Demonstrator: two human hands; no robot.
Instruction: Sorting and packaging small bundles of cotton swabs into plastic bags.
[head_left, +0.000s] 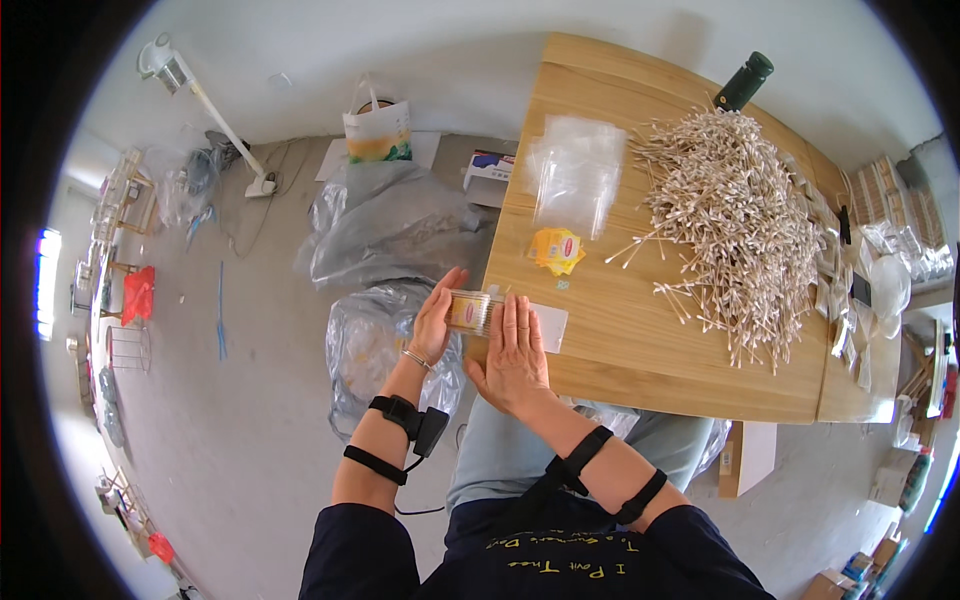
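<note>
Standing on a grey floor (250,430): wooden table (640,350), a heap of cotton swabs (735,215) far right, clear bags (575,175) and a dark bottle (742,82) beyond. Left hand (435,318) and right hand (515,355) grasp a swab bundle (472,311) at the table's near-left edge.

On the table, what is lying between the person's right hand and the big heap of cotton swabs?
In the head view, mostly bare wooden table separates the right hand from the swab heap; a small white card lies beside the fingers, and a yellow packet sits farther up.
</note>
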